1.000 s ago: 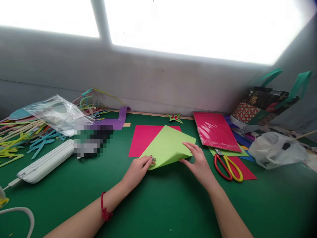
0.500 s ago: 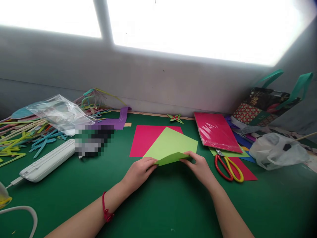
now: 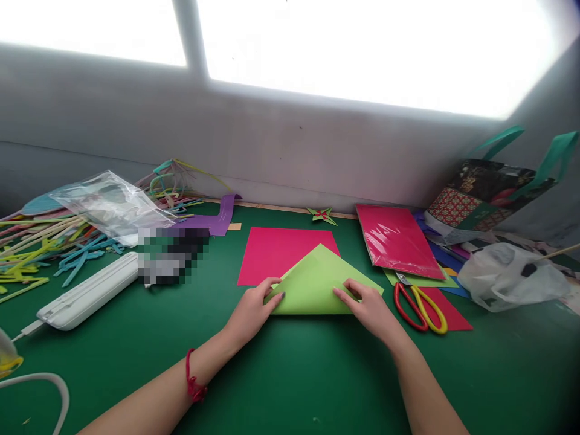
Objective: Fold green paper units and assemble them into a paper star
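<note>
A light green sheet of paper [image 3: 319, 278] is folded over into a triangle, its peak pointing away from me and its long edge toward me. My left hand [image 3: 254, 308] pinches the left corner between thumb and fingers. At the right side, my right hand [image 3: 367, 305] grips the paper the same way, thumb on top. Behind and partly under the green paper lies a red sheet [image 3: 272, 251], flat on the green table [image 3: 290, 374]. A small folded green and red star [image 3: 322, 215] sits farther back by the wall.
To the right are scissors [image 3: 421, 308] with red and yellow handles, a wrapped pack of red paper [image 3: 399, 238], a plastic bag [image 3: 502, 275] and a patterned bag [image 3: 480, 199]. On the left lie a white power strip [image 3: 90, 293], coloured paper strips [image 3: 77, 257] and a clear wrapper [image 3: 111, 208].
The near edge of the green paper, raised before, is now folded over away from me into a triangle. Both hands stay on the paper, with the thumbs now on top.
</note>
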Demonstrator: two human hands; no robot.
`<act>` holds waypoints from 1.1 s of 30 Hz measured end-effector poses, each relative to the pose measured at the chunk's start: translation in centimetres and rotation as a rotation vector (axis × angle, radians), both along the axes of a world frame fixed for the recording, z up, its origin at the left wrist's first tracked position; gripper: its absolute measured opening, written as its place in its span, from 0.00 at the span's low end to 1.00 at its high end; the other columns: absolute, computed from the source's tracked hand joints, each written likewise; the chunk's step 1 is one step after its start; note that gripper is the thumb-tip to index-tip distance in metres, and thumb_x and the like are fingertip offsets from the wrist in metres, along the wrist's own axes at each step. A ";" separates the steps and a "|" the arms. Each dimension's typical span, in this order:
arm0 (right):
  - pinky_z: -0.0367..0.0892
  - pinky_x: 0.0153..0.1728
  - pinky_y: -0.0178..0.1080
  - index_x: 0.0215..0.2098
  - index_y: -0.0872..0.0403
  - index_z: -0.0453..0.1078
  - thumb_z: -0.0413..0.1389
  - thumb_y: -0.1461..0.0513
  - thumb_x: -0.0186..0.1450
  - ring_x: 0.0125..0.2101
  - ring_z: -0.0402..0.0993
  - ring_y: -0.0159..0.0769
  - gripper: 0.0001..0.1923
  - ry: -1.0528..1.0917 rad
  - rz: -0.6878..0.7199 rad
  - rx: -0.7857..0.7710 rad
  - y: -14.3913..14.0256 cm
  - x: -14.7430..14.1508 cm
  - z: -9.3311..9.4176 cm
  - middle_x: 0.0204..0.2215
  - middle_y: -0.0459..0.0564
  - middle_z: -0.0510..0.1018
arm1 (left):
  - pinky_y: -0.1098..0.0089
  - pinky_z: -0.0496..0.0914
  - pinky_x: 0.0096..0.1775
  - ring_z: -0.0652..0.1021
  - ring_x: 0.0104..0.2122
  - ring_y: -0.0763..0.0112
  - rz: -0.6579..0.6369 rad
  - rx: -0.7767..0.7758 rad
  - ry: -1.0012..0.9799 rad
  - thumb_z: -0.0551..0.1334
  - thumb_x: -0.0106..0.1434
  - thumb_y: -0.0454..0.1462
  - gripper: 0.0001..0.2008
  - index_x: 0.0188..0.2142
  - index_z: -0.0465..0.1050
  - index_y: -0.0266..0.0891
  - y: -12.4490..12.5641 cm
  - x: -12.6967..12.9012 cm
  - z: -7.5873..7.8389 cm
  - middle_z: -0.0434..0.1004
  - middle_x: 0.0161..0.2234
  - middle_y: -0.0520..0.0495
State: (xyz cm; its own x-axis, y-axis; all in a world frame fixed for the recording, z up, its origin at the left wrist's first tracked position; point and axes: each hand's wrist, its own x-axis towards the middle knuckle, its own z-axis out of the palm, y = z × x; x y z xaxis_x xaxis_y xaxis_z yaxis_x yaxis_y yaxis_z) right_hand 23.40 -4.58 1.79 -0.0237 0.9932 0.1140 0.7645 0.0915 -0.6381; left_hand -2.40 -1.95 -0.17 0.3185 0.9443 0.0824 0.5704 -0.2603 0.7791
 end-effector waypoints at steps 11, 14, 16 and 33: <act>0.56 0.21 0.33 0.23 0.51 0.59 0.44 0.50 0.63 0.21 0.63 0.33 0.17 -0.173 -0.127 0.051 0.8 -1.6 -2.2 0.20 0.45 0.68 | 0.54 0.54 0.55 0.60 0.56 0.59 -0.066 0.530 0.399 0.47 0.65 0.40 0.19 0.55 0.57 0.41 -1.0 0.8 0.3 0.58 0.56 0.42; 0.58 0.22 0.34 0.24 0.51 0.59 0.43 0.50 0.63 0.22 0.64 0.33 0.17 -0.215 -0.141 0.069 1.1 -1.5 -2.6 0.22 0.46 0.69 | 0.50 0.50 0.56 0.57 0.58 0.57 -0.148 0.549 0.538 0.47 0.65 0.43 0.22 0.57 0.54 0.42 -1.7 1.2 0.2 0.52 0.60 0.41; 0.60 0.25 0.36 0.25 0.51 0.60 0.44 0.51 0.63 0.25 0.66 0.35 0.16 -0.242 -0.136 0.126 1.4 -1.3 -3.0 0.25 0.47 0.70 | 0.50 0.48 0.56 0.55 0.58 0.57 -0.187 0.561 0.576 0.46 0.65 0.44 0.23 0.58 0.52 0.42 -2.1 1.4 0.0 0.50 0.60 0.42; 0.63 0.26 0.36 0.33 0.51 0.65 0.46 0.57 0.63 0.33 0.74 0.40 0.09 -0.259 -0.080 -0.024 0.4 -0.9 -2.5 0.33 0.51 0.76 | 0.52 0.54 0.54 0.59 0.57 0.57 -0.272 0.470 0.601 0.46 0.64 0.48 0.26 0.59 0.49 0.45 -3.4 1.6 -0.8 0.56 0.59 0.43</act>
State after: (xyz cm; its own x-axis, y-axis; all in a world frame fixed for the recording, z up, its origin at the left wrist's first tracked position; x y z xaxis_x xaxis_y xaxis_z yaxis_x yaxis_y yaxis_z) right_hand 22.49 -4.16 -0.70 0.0301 0.9954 0.0912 0.9066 0.0113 -0.4217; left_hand -0.81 -5.37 -1.00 0.6481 0.7367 0.1932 0.7263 -0.6741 0.1341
